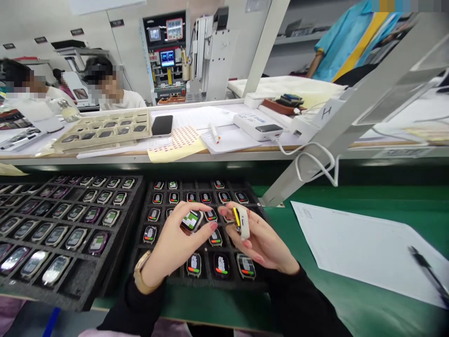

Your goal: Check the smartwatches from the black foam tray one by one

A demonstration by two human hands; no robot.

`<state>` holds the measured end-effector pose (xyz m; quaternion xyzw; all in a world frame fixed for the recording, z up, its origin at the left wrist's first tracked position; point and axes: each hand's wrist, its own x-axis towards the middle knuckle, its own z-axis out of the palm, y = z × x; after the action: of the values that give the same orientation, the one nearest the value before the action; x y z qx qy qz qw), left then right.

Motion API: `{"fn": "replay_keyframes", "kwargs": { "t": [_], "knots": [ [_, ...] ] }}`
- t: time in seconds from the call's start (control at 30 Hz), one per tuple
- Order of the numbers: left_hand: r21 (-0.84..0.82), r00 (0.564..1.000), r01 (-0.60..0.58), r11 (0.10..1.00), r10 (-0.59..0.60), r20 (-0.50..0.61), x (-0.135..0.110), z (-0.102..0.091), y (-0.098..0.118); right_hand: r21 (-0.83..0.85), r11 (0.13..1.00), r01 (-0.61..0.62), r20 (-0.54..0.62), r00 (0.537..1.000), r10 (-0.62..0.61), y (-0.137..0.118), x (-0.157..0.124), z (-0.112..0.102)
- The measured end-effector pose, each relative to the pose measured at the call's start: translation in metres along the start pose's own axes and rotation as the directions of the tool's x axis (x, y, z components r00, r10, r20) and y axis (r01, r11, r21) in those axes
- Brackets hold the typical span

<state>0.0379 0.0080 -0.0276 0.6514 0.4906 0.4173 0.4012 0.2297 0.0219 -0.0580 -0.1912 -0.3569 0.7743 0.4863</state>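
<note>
My left hand (pixel 175 243) pinches a small smartwatch body (pixel 191 220) whose lit screen shows green and white. My right hand (pixel 261 241) grips a second watch body (pixel 241 221), white, turned on edge with a yellow strip showing. Both hands hover over a black foam tray (pixel 164 276) whose cells hold several watch bodies with lit screens. A gold wristwatch sits on my left wrist (pixel 142 274).
A second, larger black foam tray (pixel 77 276) of watch bodies lies to the left. A white paper sheet (pixel 361 248) and a black pen (pixel 430 274) rest on the green mat at right. A raised shelf behind carries a beige tray (pixel 101 128), a phone (pixel 162 125), sticker sheets. People sit beyond it.
</note>
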Motion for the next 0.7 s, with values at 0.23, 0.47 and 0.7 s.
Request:
{"fn": "replay_keyframes", "kwargs": {
  "t": [0.23, 0.47, 0.7],
  "knots": [
    [0.028, 0.985, -0.125, 0.992, 0.128, -0.118, 0.0, -0.01, 0.022, -0.261, 0.959, 0.107, 0.167, 0.984, -0.065, -0.019, 0.028, 0.031],
    [-0.071, 0.964, -0.239, 0.968, 0.228, -0.134, -0.001, -0.015, 0.031, -0.356, 0.907, 0.223, 0.292, 0.949, -0.118, -0.024, 0.027, 0.039],
    [-0.209, 0.976, -0.202, 0.957, 0.214, 0.039, 0.011, -0.009, 0.027, -0.46, 0.847, 0.266, 0.32, 0.939, -0.122, -0.036, 0.019, 0.03]
  ]
}}
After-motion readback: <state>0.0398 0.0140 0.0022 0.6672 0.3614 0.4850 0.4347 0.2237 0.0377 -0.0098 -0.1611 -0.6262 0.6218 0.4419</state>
